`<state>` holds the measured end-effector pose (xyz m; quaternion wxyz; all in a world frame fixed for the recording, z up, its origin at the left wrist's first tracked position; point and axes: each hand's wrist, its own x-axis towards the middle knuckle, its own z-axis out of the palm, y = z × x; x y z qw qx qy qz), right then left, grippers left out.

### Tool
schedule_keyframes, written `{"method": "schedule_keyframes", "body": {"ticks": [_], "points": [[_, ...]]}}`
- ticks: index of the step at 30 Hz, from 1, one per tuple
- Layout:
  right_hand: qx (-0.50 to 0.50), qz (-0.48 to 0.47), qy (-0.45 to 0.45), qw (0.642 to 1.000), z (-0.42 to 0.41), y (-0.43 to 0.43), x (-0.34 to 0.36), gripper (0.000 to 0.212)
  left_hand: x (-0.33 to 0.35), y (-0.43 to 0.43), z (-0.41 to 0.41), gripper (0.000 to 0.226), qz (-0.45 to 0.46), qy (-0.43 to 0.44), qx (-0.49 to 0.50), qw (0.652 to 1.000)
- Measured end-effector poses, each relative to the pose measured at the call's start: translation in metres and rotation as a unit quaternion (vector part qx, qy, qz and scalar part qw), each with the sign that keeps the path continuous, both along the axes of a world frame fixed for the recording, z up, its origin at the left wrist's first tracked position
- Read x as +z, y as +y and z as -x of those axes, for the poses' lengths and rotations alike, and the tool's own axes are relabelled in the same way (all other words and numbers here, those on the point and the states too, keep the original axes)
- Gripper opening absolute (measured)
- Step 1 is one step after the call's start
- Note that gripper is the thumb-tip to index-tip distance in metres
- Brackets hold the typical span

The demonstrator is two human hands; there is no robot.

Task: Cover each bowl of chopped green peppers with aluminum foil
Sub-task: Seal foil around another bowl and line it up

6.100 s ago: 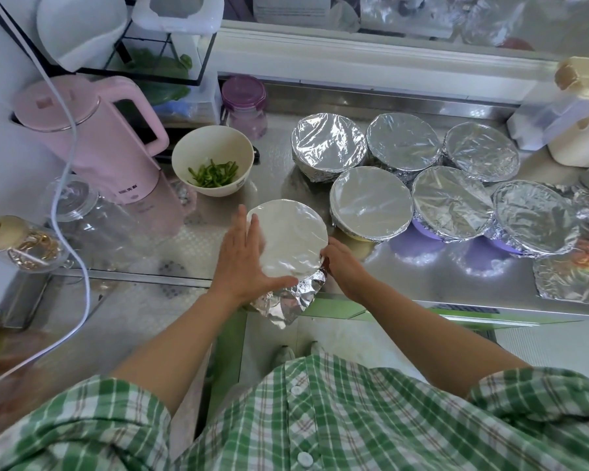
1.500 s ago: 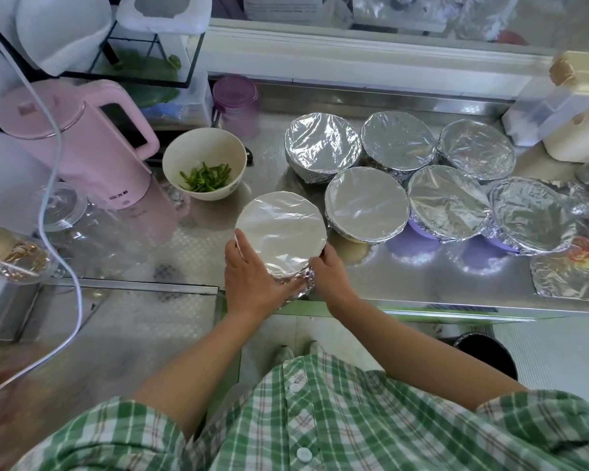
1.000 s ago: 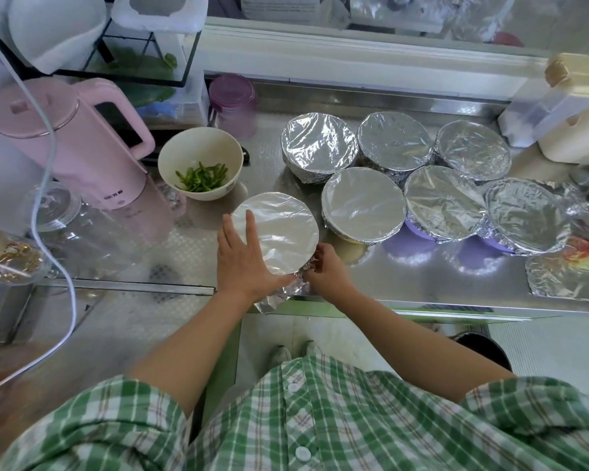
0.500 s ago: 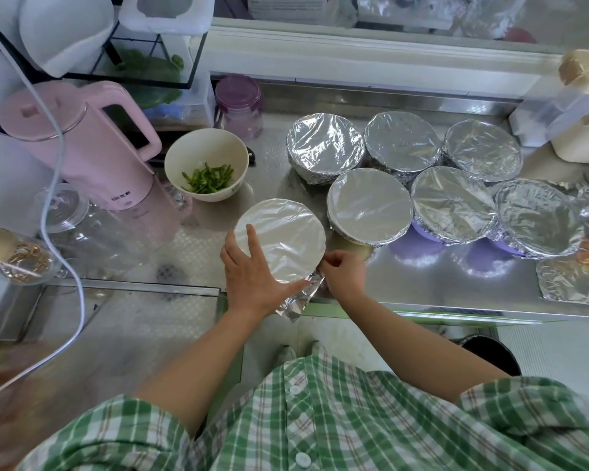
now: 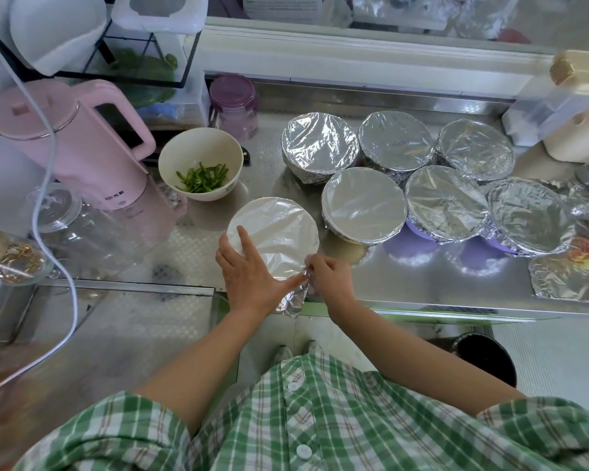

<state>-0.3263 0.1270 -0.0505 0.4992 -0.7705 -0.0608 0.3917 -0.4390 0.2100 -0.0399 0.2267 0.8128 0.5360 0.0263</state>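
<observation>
Six round bowls covered in silver aluminium foil (image 5: 446, 202) stand in two rows of three at the far right, and a seventh foil-covered bowl (image 5: 279, 226) stands at the near centre. One cream bowl of chopped green peppers (image 5: 184, 154) is uncovered at the far left, by one pink plastic kettle (image 5: 82, 147) and one purple-lidded clear jar (image 5: 233, 107). One loose crumpled foil sheet (image 5: 565, 277) lies near right.

Shirt (image 5: 320, 419) in view: green-and-white plaid, short sleeves (image 5: 116, 433) | white buttons (image 5: 303, 451) down the front | forearms (image 5: 405, 362) bare | left hand (image 5: 249, 280), right hand (image 5: 330, 280) bare
</observation>
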Motion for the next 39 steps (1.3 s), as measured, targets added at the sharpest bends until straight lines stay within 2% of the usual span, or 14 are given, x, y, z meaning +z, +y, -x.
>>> {"method": "schedule_keyframes", "body": {"ticks": [4,7,10,15,19,22,26,32,39], "points": [[0.041,-0.029,-0.023,0.998,0.0,0.0,0.005,0.02,0.001,-0.004,0.003,0.152,0.011,-0.022,0.012,1.0],[0.065,-0.018,-0.062,0.996,-0.009,0.007,0.002,0.013,-0.001,-0.006,0.011,0.15,0.015,-0.035,0.011,0.999],[0.076,-0.013,-0.091,0.993,-0.02,0.013,0.0,0.015,-0.002,-0.001,0.021,0.152,-0.009,-0.022,0.012,1.0],[0.131,-0.005,-0.089,0.987,-0.031,0.018,0.002,0.029,-0.003,0.015,0.02,0.155,0.012,-0.005,-0.091,0.996],[0.168,-0.036,-0.05,0.984,-0.034,0.011,0.005,0.037,0.0,0.018,0.014,0.154,0.002,0.026,-0.086,0.996],[0.229,-0.044,-0.101,0.967,-0.033,0.0,-0.001,0.048,0.0,0.017,0.014,0.15,-0.01,0.04,-0.086,0.995],[0.186,-0.013,-0.162,0.969,-0.029,0.002,-0.004,0.046,-0.001,0.016,0.012,0.149,-0.02,0.045,-0.086,0.995],[0.173,0.002,-0.167,0.971,-0.029,0.004,-0.005,0.041,-0.001,0.014,0.01,0.147,-0.024,0.065,-0.088,0.994],[0.165,0.029,-0.191,0.967,-0.027,0.006,-0.011,0.019,0.003,0.014,0.01,0.161,0.002,0.049,-0.069,0.996]]}}
